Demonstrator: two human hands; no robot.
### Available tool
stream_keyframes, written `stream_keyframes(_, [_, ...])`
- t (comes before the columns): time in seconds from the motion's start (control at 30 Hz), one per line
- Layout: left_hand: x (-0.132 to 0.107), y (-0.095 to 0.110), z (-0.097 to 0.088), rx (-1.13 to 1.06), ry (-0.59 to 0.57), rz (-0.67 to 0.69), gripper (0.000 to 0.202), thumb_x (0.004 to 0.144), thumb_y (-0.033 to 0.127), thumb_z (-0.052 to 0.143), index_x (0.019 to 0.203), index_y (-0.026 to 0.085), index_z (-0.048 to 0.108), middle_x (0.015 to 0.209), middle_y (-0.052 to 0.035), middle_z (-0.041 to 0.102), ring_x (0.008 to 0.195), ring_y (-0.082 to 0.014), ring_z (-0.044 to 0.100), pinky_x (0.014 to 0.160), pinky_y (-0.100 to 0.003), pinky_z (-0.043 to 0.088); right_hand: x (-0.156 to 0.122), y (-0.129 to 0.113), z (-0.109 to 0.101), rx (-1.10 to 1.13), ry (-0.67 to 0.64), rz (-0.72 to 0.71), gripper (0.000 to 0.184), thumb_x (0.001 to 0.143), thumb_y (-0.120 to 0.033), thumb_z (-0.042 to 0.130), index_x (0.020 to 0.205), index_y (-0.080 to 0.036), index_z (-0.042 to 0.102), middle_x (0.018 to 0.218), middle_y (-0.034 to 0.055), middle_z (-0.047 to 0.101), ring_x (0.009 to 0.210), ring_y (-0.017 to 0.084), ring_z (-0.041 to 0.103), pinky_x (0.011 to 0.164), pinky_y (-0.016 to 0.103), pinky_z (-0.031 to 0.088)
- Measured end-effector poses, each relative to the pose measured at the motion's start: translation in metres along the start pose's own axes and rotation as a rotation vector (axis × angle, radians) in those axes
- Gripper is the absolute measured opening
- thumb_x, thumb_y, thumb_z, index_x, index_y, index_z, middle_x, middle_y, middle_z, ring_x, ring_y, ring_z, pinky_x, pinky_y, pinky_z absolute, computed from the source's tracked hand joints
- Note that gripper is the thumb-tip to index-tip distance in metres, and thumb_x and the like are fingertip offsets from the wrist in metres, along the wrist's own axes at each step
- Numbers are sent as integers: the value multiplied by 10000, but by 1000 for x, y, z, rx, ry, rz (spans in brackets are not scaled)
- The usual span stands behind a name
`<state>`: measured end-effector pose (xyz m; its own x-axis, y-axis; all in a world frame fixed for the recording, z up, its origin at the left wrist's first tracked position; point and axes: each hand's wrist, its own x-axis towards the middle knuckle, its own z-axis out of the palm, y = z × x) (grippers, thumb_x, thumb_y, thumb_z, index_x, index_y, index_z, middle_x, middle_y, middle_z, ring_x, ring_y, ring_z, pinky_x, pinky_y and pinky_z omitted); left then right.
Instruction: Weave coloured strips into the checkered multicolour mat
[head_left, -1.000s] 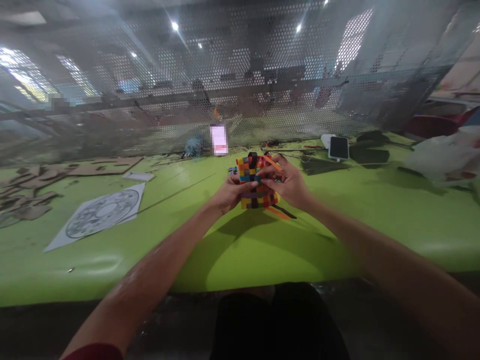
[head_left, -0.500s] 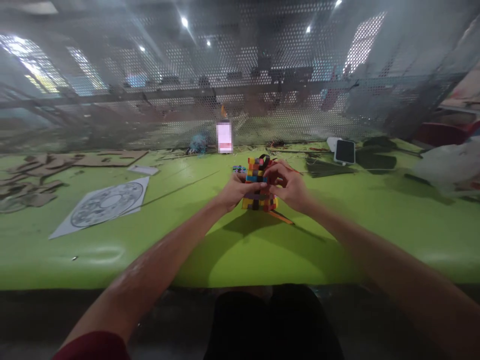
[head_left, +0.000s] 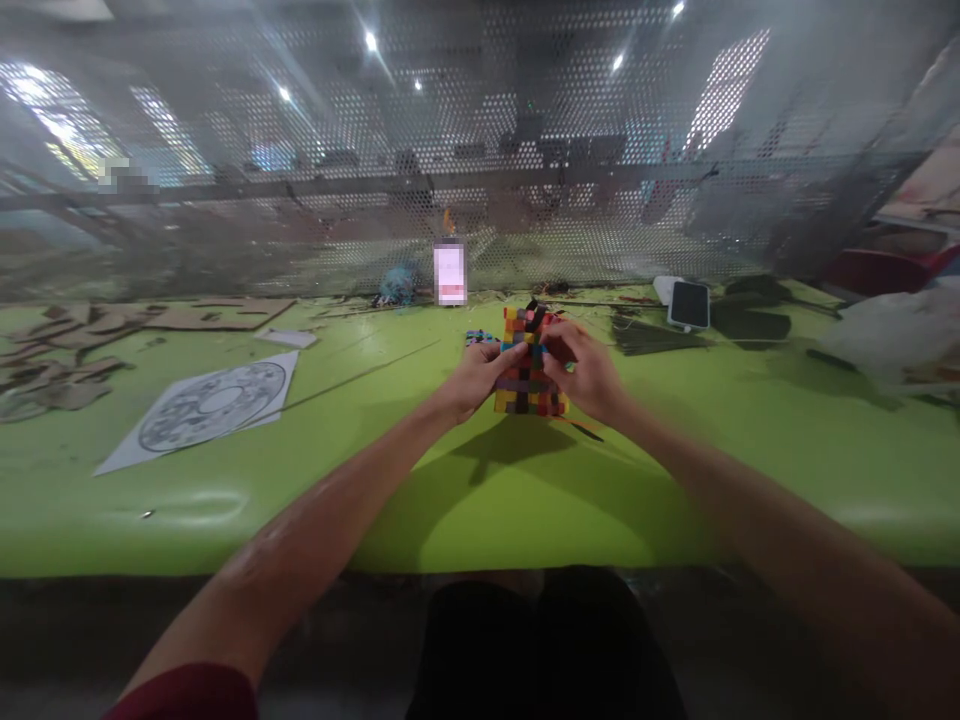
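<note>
Both hands are up at the middle of the green surface [head_left: 487, 500], and the woven block of coloured strips [head_left: 527, 392] sits right between them, touching both. The left hand [head_left: 472, 380] closes in from the block's left side, fingers curled against its edge and the thumb laid across the front. The right hand [head_left: 592, 378] comes from the other side, fingertips drawn together on the upper middle of the weave; it looks like a pinch on a strip, though blur makes it hard to tell which one. The block stands upright, its long axis running away from the person and up, with dark loose strip ends [head_left: 534, 316] poking out above the fingers. Neither hand is nearer; they meet on it evenly. A thin dark strip [head_left: 586, 431] lies on the surface just under the right wrist. Well off to the left of the left hand lies a printed sheet with a round pattern [head_left: 214, 405], and beyond that, cardboard scraps [head_left: 67, 365]. Beyond the right hand, a phone [head_left: 688, 303] rests beside a bundle of dark strips [head_left: 649, 335], near the perforated screen [head_left: 300, 150].
</note>
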<state>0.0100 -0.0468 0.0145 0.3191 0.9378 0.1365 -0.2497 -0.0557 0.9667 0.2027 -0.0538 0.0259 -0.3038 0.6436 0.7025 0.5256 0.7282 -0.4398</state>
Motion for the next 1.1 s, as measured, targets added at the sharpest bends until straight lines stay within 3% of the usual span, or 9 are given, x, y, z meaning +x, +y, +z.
stream_keyframes(0.17, [-2, 5, 6, -92, -51, 14, 437, 737, 526, 873, 902, 136, 763, 888, -87, 791, 791, -203, 747, 828, -383, 629, -2, -6, 1, -66, 92, -35, 175, 926, -300, 567, 1056, -265, 679, 1040, 83, 734, 866, 242, 660, 859, 404, 538])
stream_keyframes(0.27, [-2, 6, 5, -93, -39, -2, 433, 754, 518, 865, 916, 132, 755, 893, -92, 790, 803, -210, 752, 842, -390, 626, 0, -7, -2, -3, 98, 28, 159, 910, -326, 618, 1024, -258, 705, 989, 70, 738, 850, 233, 659, 854, 400, 549])
stream_keyframes(0.47, [1, -1, -1, -20, 2, -13, 433, 747, 538, 862, 879, 140, 755, 827, -66, 776, 734, -175, 722, 761, -334, 601, 11, 6, -21, 340, -223, 174, 230, 825, -432, 748, 943, -241, 700, 844, 24, 705, 755, 197, 638, 751, 371, 568])
stream_keyframes(0.57, [2, -5, -2, 11, -13, 7, 427, 744, 541, 861, 884, 149, 767, 827, -56, 774, 732, -162, 711, 751, -311, 586, 15, 12, -26, 413, -279, 226, 254, 818, -483, 752, 906, -248, 717, 879, 32, 720, 789, 202, 646, 765, 378, 570])
stream_keyframes(0.7, [1, -7, -1, 0, -40, 13, 441, 720, 548, 872, 884, 150, 774, 858, -61, 783, 756, -171, 715, 768, -322, 589, 15, 12, -20, 382, -233, 227, 260, 808, -487, 758, 875, -239, 717, 855, 29, 693, 775, 195, 617, 744, 362, 546])
stream_keyframes(0.87, [0, -7, 1, 14, -51, 8, 426, 734, 535, 867, 902, 153, 781, 880, -73, 791, 803, -192, 732, 806, -339, 593, 12, 5, -10, 311, -154, 251, 309, 791, -501, 753, 776, -217, 630, 693, -3, 579, 624, 149, 500, 594, 306, 455])
stream_keyframes(1.1, [-1, -8, 0, 47, -46, 21, 466, 729, 586, 853, 876, 152, 773, 821, -60, 773, 707, -164, 695, 690, -292, 557, 9, -1, -5, 292, -95, 270, 314, 768, -476, 757, 722, -220, 580, 632, -9, 558, 580, 136, 475, 553, 298, 425])
